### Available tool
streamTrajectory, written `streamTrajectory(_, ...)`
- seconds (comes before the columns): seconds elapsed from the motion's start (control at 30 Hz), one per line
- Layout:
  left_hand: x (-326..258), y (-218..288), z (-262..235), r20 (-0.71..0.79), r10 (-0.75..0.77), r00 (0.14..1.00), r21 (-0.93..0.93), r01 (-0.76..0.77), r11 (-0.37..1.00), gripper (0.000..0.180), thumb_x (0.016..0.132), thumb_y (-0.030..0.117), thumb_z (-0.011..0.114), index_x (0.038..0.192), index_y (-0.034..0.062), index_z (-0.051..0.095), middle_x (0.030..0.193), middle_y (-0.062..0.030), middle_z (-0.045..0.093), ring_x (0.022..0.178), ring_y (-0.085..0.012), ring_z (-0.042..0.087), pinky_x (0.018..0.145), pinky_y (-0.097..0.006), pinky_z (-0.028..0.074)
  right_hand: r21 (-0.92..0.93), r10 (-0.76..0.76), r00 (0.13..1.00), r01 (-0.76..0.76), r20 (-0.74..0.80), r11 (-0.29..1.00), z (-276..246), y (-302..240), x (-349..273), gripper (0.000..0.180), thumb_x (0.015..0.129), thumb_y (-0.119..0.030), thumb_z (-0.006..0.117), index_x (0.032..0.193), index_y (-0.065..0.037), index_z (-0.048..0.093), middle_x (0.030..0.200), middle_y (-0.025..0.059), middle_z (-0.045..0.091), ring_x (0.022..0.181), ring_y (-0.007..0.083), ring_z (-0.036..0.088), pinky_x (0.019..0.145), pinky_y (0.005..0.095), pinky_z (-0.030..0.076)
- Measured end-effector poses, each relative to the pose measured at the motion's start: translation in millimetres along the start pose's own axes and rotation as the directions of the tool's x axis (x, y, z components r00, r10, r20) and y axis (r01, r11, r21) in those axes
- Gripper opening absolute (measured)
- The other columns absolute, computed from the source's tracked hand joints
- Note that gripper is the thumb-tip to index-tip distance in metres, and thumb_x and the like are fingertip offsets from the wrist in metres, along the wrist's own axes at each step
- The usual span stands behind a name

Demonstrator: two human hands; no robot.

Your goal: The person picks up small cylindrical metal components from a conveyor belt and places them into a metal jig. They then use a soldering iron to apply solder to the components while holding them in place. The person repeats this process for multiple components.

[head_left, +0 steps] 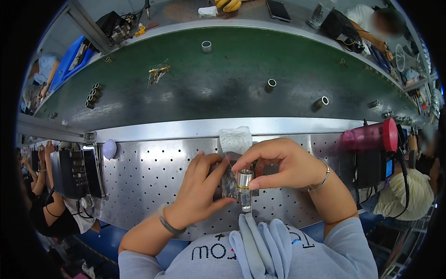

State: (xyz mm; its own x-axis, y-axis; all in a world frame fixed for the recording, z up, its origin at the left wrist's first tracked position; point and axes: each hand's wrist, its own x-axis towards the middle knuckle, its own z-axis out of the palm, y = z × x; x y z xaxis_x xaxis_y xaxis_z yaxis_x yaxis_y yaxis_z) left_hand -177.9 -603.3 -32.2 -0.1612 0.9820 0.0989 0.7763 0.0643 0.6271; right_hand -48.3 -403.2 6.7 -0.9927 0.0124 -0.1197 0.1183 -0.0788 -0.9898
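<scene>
My left hand (pixel 197 186) is curved round the left side of a dark, worn metal block (pixel 228 184), its thumb near the block's lower end and its index finger at the top. Beside the block, a shiny metal cylinder (pixel 245 178) with a brass-coloured ring stands with its open end up. My right hand (pixel 285 162) reaches in from the right and closes round this cylinder, thumb against its side and index finger at its upper left. A thin wire (pixel 229 162) shows between the two index fingers; which hand holds it is unclear.
A white cloth (pixel 235 139) lies just beyond my hands on the perforated metal bench (pixel 158 172). Several metal sleeves, such as one (pixel 271 85), and a heap of thin leads (pixel 159 73) rest on the green belt (pixel 223 65). A purple knob-like object (pixel 109 149) is left; a pink cup-shaped object (pixel 371 138), right.
</scene>
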Motion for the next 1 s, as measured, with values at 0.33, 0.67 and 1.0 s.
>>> streamTrajectory(0.33,2.2,0.7,-1.0,-0.008,-0.005,1.0,0.001,0.005,1.0,0.082,0.06,0.025,0.081,0.129,-0.0001,0.045,0.118,-0.0156,0.045,0.108,-0.0354,0.046,0.104,-0.055,0.03,-0.016,-0.015,0.999,0.016,0.035,1.0,-4.9,3.5,-0.4,0.016,0.075,-0.002,0.074,0.086,-0.001,0.063,0.1,0.0115,0.064,0.086,0.0135,0.061,0.071,0.0243,0.05)
streamTrajectory(0.67,1.8,2.0,-0.5,-0.025,0.016,1.0,0.007,-0.016,1.0,0.083,0.058,0.022,0.082,0.13,-0.0005,0.045,0.117,-0.0155,0.045,0.109,-0.0351,0.045,0.106,-0.054,0.026,-0.59,-0.31,0.707,-0.186,-0.636,0.786,-58.0,23.5,-9.7,0.037,0.076,-0.006,0.067,0.112,-0.005,0.058,0.094,0.0083,0.06,0.085,0.0178,0.06,0.064,0.0252,0.048)
streamTrajectory(1.0,-3.0,4.3,7.9,-0.141,0.008,0.99,0.023,-0.005,1.0,0.078,0.054,0.03,0.085,0.117,-0.0011,0.049,0.113,-0.0173,0.046,0.105,-0.0365,0.045,0.103,-0.049,0.031,-0.825,-0.521,0.672,-0.253,-0.526,0.506,-36.8,22.7,-27.3,0.035,0.073,-0.014,0.072,0.105,-0.003,0.06,0.1,0.0117,0.061,0.095,0.032,0.057,0.082,0.0394,0.046)
